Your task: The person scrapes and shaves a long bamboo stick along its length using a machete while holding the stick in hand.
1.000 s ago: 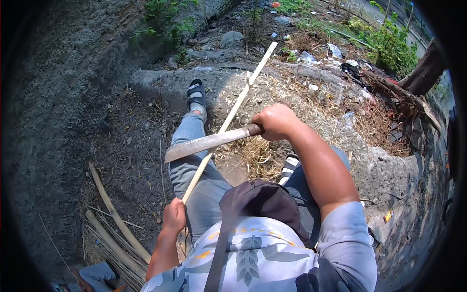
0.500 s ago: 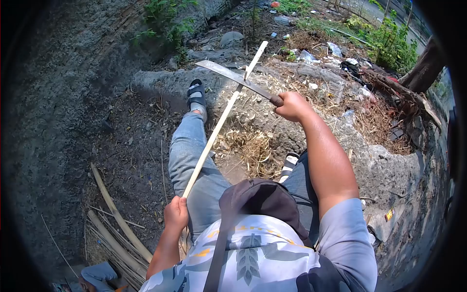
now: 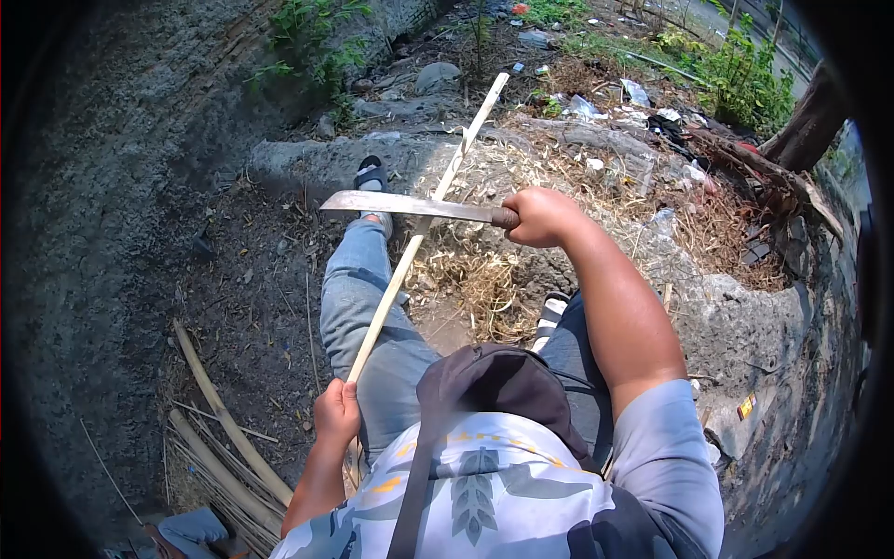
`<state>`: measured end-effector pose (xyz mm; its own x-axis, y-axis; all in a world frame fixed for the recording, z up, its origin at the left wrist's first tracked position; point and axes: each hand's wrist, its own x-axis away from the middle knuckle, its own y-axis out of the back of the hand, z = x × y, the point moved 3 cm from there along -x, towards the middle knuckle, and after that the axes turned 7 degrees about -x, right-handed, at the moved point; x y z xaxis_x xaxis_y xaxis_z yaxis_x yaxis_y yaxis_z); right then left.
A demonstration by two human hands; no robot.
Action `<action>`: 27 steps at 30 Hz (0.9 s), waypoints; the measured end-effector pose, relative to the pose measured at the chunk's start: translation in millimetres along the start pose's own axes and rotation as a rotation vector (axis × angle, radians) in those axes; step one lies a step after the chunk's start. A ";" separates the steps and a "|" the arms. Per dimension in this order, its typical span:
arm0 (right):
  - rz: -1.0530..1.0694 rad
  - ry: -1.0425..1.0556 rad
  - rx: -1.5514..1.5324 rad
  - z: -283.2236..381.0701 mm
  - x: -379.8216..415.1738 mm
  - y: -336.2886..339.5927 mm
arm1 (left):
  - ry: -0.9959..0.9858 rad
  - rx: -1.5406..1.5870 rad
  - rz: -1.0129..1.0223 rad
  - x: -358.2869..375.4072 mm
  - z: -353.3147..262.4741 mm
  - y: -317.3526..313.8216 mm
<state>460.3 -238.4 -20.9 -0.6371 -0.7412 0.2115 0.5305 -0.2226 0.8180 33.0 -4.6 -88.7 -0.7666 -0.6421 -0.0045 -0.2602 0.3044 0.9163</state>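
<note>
A long pale bamboo strip (image 3: 387,303) slants up and away across my left leg, its far end above the concrete ledge. My left hand (image 3: 337,413) is closed round its near end. In my right hand (image 3: 543,218) is the handle of a machete (image 3: 396,204), gripped with the fingers wrapped round it. The blade lies across the strip about midway along, its tip pointing left over my sandalled foot (image 3: 371,177). A small sliver curls up from the strip beyond the blade.
Dry shavings (image 3: 484,289) are scattered between my feet and on the concrete ledge (image 3: 307,166). Bamboo poles (image 3: 223,405) and thin strips lie at lower left, near another person's leg (image 3: 193,529). A rough wall (image 3: 84,233) rises on the left; a trunk (image 3: 805,126) stands at right.
My right hand has drawn the machete down along the strip toward me, and the blade now points more squarely left. My left hand keeps its hold on the near end.
</note>
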 end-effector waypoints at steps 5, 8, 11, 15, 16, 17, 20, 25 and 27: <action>-0.138 0.287 0.297 15.4 -3.8 -17.6 | -0.008 -0.035 0.001 0.7 5.6 -3.2; -0.291 0.291 0.288 -5.4 -12.2 -15.5 | -0.021 -0.033 -0.012 1.0 3.6 -2.1; -0.363 -0.109 0.054 -49.9 -25.8 -9.9 | -0.032 -0.036 -0.024 1.0 -2.3 -0.4; -0.314 -0.253 -0.032 -53.3 -13.2 1.7 | -0.050 -0.026 0.040 -3.7 5.0 1.9; -0.301 -0.270 -0.006 -50.0 -9.4 6.1 | -0.055 -0.021 0.037 -5.1 5.2 1.2; -0.315 -0.272 0.000 -48.6 -7.9 7.5 | -0.056 -0.018 0.035 -4.8 5.3 1.3; -0.350 -0.225 -0.016 -45.3 -7.5 8.2 | -0.052 -0.036 0.026 -1.5 3.1 3.5; -0.419 -0.165 -0.015 -37.0 -6.7 11.6 | -0.035 -0.030 0.048 -1.2 5.3 8.6; -0.449 -0.130 -0.007 -38.4 -4.6 10.6 | -0.011 -0.028 0.090 -1.4 9.1 13.2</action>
<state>490.3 -261.8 -33.7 -0.8690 -0.4853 -0.0971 0.1897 -0.5079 0.8403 25.3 6.7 -80.3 -0.7927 -0.6052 0.0737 -0.1738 0.3402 0.9241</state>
